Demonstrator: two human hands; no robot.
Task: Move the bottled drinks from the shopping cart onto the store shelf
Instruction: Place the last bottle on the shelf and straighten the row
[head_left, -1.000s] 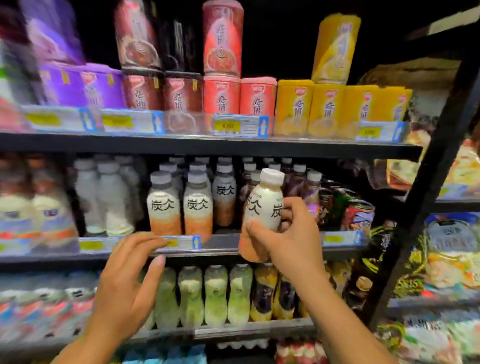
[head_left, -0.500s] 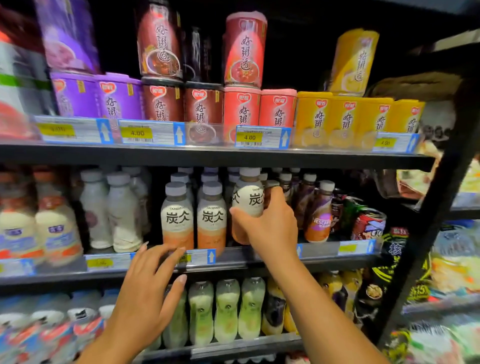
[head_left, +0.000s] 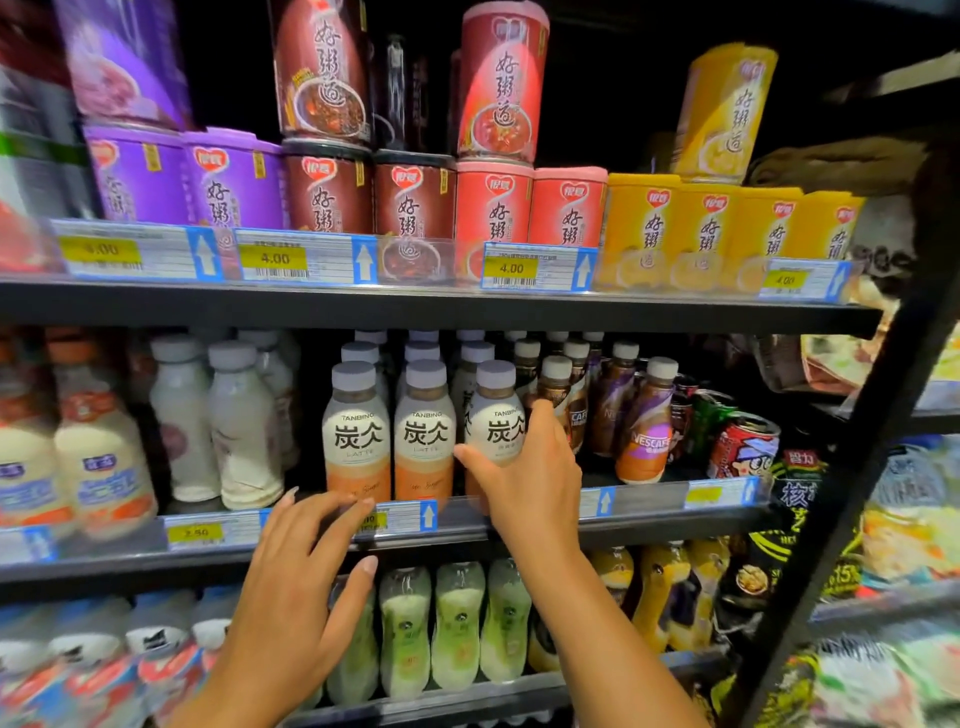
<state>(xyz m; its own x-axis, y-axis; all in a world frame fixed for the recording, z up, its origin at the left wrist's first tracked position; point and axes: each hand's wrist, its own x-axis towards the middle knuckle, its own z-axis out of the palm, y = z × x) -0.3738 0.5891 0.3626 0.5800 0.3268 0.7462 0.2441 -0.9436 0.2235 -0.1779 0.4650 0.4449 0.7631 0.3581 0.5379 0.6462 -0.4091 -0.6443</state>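
My right hand (head_left: 530, 467) grips a latte bottle (head_left: 496, 415) with a grey cap, a white label and an orange lower half. The bottle stands upright at the front of the middle shelf (head_left: 649, 519), to the right of two matching latte bottles (head_left: 389, 436). More of the same bottles line up behind them. My left hand (head_left: 298, 577) reaches toward the shelf's front rail with fingers spread and straight; its fingertips lie at the price strip (head_left: 400, 517) below the two bottles. The shopping cart is out of view.
Brown coffee bottles (head_left: 644, 421) and cans (head_left: 743, 444) stand right of the lattes, white milk bottles (head_left: 218, 421) to the left. Porridge cans (head_left: 415, 192) fill the shelf above, green drink bottles (head_left: 457, 623) the one below. A black upright post (head_left: 852, 478) bounds the unit on the right.
My right hand carried the latte bottle from in front of the shelf in and down, and it now stands in the front row. My left hand rose to the shelf rail.
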